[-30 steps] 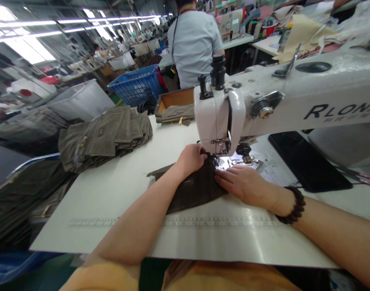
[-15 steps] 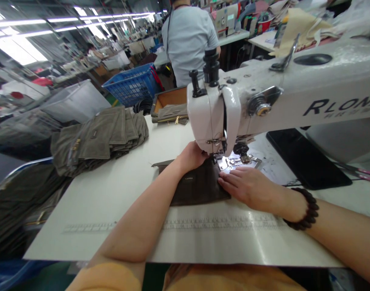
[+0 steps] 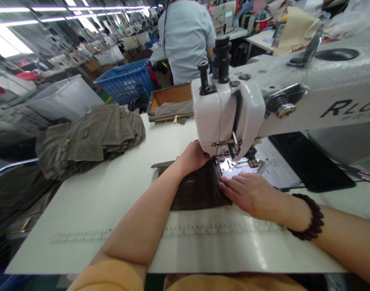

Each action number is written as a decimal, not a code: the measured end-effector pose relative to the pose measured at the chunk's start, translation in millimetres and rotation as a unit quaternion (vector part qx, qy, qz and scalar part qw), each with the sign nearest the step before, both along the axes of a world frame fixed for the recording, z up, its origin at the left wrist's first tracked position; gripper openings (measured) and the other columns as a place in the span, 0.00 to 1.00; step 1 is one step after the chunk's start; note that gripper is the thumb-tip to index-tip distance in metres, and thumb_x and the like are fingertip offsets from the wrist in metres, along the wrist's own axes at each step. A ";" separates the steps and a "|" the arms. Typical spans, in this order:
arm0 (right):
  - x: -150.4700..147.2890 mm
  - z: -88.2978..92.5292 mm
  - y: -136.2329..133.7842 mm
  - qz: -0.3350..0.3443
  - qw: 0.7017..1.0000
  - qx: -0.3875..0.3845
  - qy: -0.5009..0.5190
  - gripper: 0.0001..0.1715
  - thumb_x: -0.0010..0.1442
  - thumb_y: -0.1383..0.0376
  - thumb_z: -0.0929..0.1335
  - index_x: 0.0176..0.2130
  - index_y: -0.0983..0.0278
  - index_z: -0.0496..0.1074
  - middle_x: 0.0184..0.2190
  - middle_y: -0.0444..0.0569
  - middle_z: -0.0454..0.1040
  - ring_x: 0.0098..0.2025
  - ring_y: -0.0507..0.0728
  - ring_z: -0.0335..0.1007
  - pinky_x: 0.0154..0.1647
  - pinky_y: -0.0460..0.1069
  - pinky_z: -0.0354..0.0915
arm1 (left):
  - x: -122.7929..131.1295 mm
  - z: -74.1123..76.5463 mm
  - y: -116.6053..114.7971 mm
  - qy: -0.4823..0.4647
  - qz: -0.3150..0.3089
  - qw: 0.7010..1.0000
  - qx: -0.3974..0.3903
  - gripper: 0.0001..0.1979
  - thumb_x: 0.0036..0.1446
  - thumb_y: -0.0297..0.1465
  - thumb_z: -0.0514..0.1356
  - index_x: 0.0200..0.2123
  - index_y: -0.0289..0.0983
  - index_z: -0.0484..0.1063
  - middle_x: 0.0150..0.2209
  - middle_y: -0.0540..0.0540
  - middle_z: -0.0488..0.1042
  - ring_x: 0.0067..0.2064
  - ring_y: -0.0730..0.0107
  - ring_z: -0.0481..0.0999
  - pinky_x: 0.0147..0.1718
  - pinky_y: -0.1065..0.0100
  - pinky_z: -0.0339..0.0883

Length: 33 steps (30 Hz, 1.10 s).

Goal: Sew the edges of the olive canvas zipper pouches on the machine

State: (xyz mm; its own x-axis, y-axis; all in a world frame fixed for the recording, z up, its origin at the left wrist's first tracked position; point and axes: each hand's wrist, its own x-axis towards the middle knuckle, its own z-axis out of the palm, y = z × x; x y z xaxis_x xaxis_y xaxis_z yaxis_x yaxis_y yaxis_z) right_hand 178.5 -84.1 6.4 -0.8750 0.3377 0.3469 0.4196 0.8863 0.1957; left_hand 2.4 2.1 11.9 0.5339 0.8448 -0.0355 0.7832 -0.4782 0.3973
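Observation:
A dark brown fabric panel [image 3: 199, 190] with a small label lies flat under the needle area of a white sewing machine [image 3: 210, 117]. My left hand [image 3: 192, 158] is curled at the panel's far edge, close beside the presser foot. Its fingertips are partly hidden below the machine head, and it appears to grip the fabric there. My right hand [image 3: 248, 192], with a dark bead bracelet [image 3: 312, 218] at the wrist, lies with fingers stretched out and close together. Those fingertips touch the panel's right edge, next to the lit metal needle plate [image 3: 233, 169].
Stacked olive fabric pieces [image 3: 94, 133] lie at the left table edge. Behind are an open box [image 3: 172, 97], a blue crate [image 3: 128, 83] and a person [image 3: 186, 40] facing away. A black phone-like slab [image 3: 312, 161] and scissors [image 3: 362, 173] lie right. A printed ruler [image 3: 215, 231] crosses the front.
The view has shifted slightly, so the machine head appears larger and farther right. Both hands stay on the panel in nearly the same places; the right fingers still lie along its edge.

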 end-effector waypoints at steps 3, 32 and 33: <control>-2.0 -0.2 -1.0 -0.004 1.000 0.007 -0.002 0.19 0.56 0.76 0.55 0.35 0.73 0.72 0.32 0.58 0.73 0.27 0.55 0.65 0.23 0.49 0.60 | 0.1 0.6 0.5 -0.009 -0.010 1.000 0.003 0.11 0.51 0.24 0.55 0.39 0.36 0.72 0.43 0.46 0.74 0.48 0.60 0.70 0.49 0.66 0.60; -1.3 1.1 -2.6 0.015 1.000 0.018 -0.002 0.19 0.57 0.76 0.55 0.36 0.74 0.72 0.33 0.57 0.74 0.26 0.54 0.66 0.26 0.49 0.62 | -1.2 2.0 0.2 -0.054 -0.020 0.998 -0.005 0.12 0.50 0.23 0.56 0.38 0.35 0.73 0.41 0.47 0.75 0.48 0.60 0.70 0.48 0.67 0.63; -1.1 0.6 -2.6 0.014 1.000 0.018 -0.006 0.19 0.57 0.77 0.55 0.36 0.74 0.72 0.34 0.58 0.74 0.26 0.55 0.66 0.25 0.49 0.62 | -1.3 1.6 0.4 -0.054 -0.024 0.998 0.002 0.12 0.50 0.23 0.56 0.39 0.36 0.73 0.42 0.48 0.75 0.48 0.61 0.70 0.48 0.67 0.63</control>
